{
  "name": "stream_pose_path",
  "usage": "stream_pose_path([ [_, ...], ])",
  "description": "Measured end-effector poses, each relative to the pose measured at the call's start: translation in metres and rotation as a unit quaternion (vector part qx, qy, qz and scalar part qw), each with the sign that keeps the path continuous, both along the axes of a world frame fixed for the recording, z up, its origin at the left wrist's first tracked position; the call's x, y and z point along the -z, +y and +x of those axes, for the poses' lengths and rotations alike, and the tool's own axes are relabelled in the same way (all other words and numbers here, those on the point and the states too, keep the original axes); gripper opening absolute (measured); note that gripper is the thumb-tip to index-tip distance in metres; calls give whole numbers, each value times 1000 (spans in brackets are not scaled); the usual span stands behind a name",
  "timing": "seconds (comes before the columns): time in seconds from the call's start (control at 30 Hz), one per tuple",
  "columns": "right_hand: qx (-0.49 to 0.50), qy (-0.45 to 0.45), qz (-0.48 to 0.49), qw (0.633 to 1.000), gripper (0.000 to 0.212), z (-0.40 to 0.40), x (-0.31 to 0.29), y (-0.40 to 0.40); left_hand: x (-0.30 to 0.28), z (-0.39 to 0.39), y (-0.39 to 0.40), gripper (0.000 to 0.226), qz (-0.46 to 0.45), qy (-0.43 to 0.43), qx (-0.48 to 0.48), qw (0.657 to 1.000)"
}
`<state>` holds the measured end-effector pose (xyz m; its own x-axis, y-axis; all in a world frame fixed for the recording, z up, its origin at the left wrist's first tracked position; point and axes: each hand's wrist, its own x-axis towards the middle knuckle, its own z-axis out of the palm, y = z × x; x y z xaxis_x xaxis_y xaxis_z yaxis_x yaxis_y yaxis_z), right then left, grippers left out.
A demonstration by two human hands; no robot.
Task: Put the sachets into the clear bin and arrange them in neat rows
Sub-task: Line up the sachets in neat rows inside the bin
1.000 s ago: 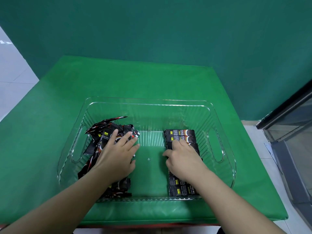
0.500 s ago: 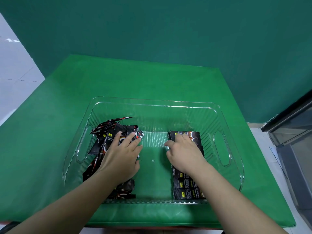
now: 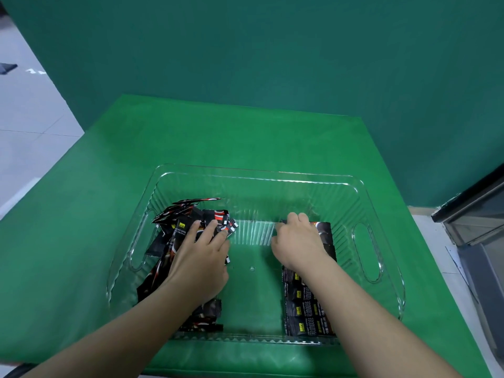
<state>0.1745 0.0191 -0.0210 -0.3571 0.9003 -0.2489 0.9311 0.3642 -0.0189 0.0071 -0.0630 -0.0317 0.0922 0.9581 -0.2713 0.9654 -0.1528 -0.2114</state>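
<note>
— Two groups of sachets lie inside the clear bin (image 3: 381, 282), right?
— Yes. Against the bin's right side, a neat row of sachets (image 3: 306, 309) runs from its near wall toward its far wall. On the bin's left, a loose heap of sachets (image 3: 180, 236) lies jumbled.
— And the hands?
— The left hand (image 3: 199, 264) rests on the heap, fingers (image 3: 208, 230) spread and fairly straight. The right hand (image 3: 298, 242) sits at the far end of the row, fingers curled onto the last sachet there.
— Beyond the bin?
— Just the green table (image 3: 245, 137) under it.
</note>
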Motion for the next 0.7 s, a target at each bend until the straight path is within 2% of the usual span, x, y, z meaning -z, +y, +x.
stream_pose_path([
  [0.13, -55, 100, 21, 993, 35, -13, 0, -11, 0, 1, 2, 63, -3, 16, 5, 1000],
  [0.2, -82, 139, 0, 987, 35, -22, 6, -18, 0, 1, 5, 65, -1, 22, 16, 1000],
  [0.27, -66, 167, -54, 982, 37, -29, 14, -22, 0, -1, 7, 66, -2, 28, 35, 999],
  [0.37, -31, 198, -125, 972, 50, -34, 21, -29, 1, -4, 11, 68, -23, 39, 71, 996],
  [0.5, -21, 223, -143, 964, 61, -34, 26, -32, 5, 0, 16, 67, -47, 65, 75, 994],
  [0.7, 28, 251, -160, 954, 73, -30, 22, -32, 6, 9, 19, 66, -60, 161, 44, 984],
])
